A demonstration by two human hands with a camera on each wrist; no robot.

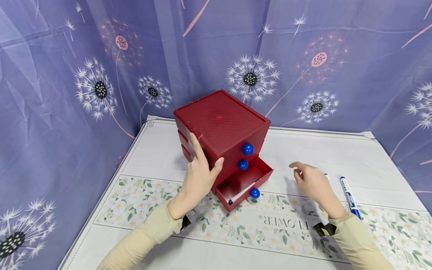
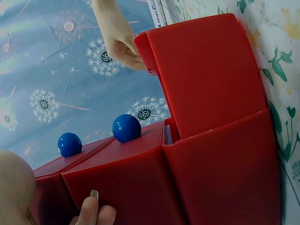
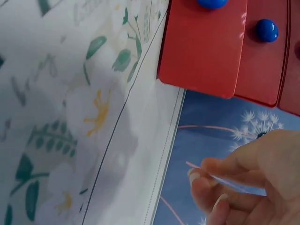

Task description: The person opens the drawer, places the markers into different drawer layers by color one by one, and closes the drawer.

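Observation:
A red drawer cabinet (image 1: 221,122) with blue round knobs stands on the table. Its bottom drawer (image 1: 266,175) is pulled out, and a white marker (image 1: 241,193) with a dark cap lies inside. My left hand (image 1: 197,176) rests against the cabinet's near left side, index finger stretched along the top edge and thumb at the front corner. In the left wrist view, fingertips (image 2: 89,211) touch the red side wall. To the right of the drawer, my right hand (image 1: 312,182) hovers over the table, fingers loosely bent, nothing between them.
A blue-and-white marker (image 1: 350,197) lies right of my right hand. Another marker (image 1: 326,175) is mostly hidden behind that hand. A flower-printed cloth (image 1: 141,202) covers the table, and a purple dandelion curtain (image 1: 209,48) hangs behind and at the sides.

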